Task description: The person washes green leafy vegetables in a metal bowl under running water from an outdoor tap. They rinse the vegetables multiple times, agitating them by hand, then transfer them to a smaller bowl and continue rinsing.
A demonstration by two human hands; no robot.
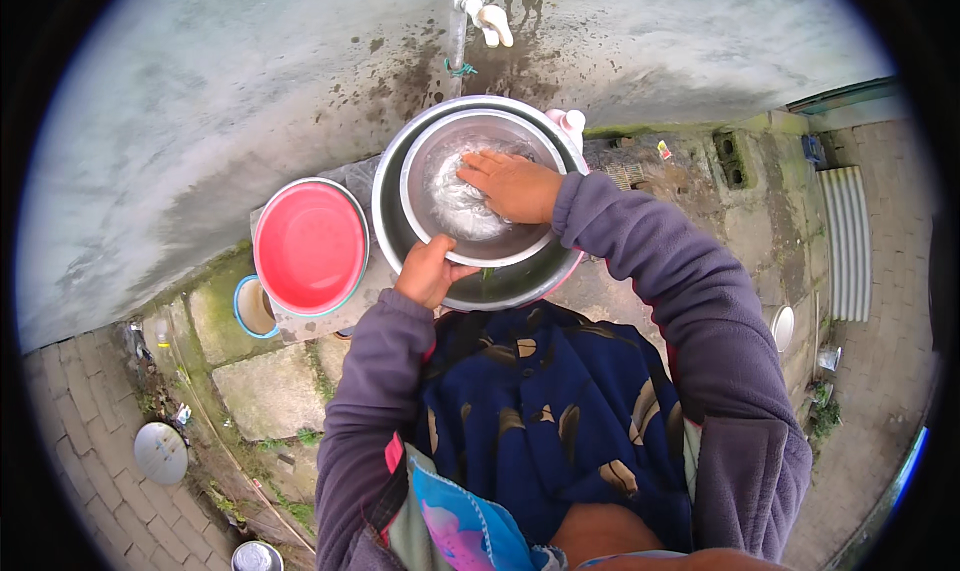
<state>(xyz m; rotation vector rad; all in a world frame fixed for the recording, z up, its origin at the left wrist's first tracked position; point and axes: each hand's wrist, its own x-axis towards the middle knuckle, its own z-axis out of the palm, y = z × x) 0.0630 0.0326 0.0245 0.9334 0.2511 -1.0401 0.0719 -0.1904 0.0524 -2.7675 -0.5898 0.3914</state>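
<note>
A metal basin with stirred, bubbly water sits inside a larger metal basin in front of me. My left hand grips the near left rim of the smaller basin, thumb along the edge. Over the water is my right hand, its fingers stretched out flat toward the middle of the smaller basin; nothing shows in it. The water surface is ruffled beneath its fingertips. To the left stands a red basin that looks to hold water.
A white tap on a pipe rises against the wet grey wall beyond the basins. Below the red basin is a blue-rimmed bucket. A pale pink bottle stands behind at right. Corrugated sheet lies far right.
</note>
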